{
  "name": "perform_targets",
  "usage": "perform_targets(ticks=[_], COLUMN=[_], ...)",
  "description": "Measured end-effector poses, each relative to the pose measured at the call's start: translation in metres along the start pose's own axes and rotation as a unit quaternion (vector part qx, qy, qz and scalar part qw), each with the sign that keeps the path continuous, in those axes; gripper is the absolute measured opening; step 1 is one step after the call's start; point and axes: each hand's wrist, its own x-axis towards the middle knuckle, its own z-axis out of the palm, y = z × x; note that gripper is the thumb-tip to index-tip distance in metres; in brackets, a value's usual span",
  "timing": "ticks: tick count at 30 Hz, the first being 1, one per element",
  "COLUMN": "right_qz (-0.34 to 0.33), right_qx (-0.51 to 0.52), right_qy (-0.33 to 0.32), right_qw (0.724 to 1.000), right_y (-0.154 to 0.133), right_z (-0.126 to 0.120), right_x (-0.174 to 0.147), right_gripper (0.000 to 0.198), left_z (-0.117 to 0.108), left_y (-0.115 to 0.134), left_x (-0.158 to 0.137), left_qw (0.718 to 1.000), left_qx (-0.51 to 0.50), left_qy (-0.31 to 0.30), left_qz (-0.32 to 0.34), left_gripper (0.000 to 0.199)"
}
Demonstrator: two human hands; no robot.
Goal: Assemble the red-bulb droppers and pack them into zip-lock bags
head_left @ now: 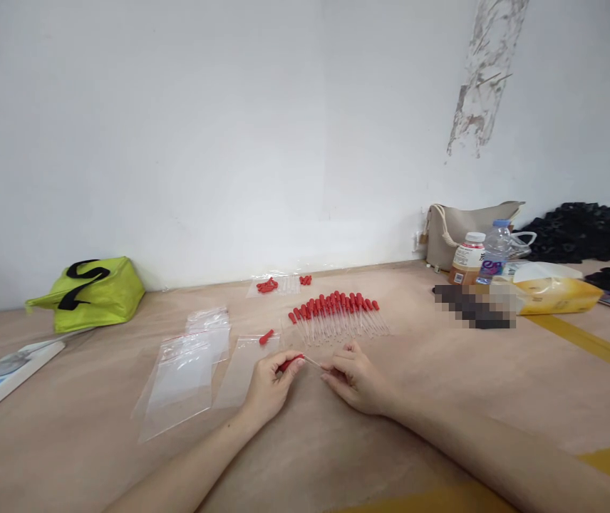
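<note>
A: Start nearest, over the brown-covered counter (305,463). What's held?

B: The left hand (267,386) is closed around a soft-looking red bulb (285,365); the right hand (357,379) pinches a thin, clear, straight tube (312,363), fingertips narrow. Tube and bulb meet at the left fingertips — I can't tell how deeply the tube is seated.

A: So which step is this?

B: Joining the two, I'd judge: one dropper being put together between the hands.

A: And what does the next move call for?

B: A straight, steady push, I'd say, keeping the tube in line with the bulb's mouth. It looks slender, so sideways bending could snap it.

A: Beyond the hands?

B: To the left, flat, clear plastic zip bags (179,392) overlap; a loose red bulb (266,337) lies by one bag's far end. Farther on is a fanned row of red-topped, clear droppers (337,313) — bulbs pointing wallward.

A: And farthest?

B: A small, clear plastic bag (288,283), red bulbs in or on it, near the white wall (230,142).
</note>
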Motion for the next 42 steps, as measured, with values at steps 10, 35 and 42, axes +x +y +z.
perform_targets(ticks=[10,35,42], right_qz=[-0.042,0.012,0.317], right_qx=[-0.027,-0.140,-0.057], right_qy=[-0.050,-0.038,0.065], right_qw=[0.997,0.989,0.945], right_y=[0.002,-0.013,0.042], right_z=[-0.014,-0.012,-0.028], right_x=[0.001,0.006,0.005], right_gripper=[0.021,0.019,0.027], left_z=[-0.009,-0.016,-0.040], left_y=[0.005,-0.001,-0.031], left_x=[-0.003,0.002,0.016], left_qw=[0.996,0.952,0.956], left_qx=[0.015,0.220,0.288], left_qy=[-0.058,-0.068,0.056], left_qz=[0.058,0.201,0.009], left_gripper=[0.017,0.027,0.027])
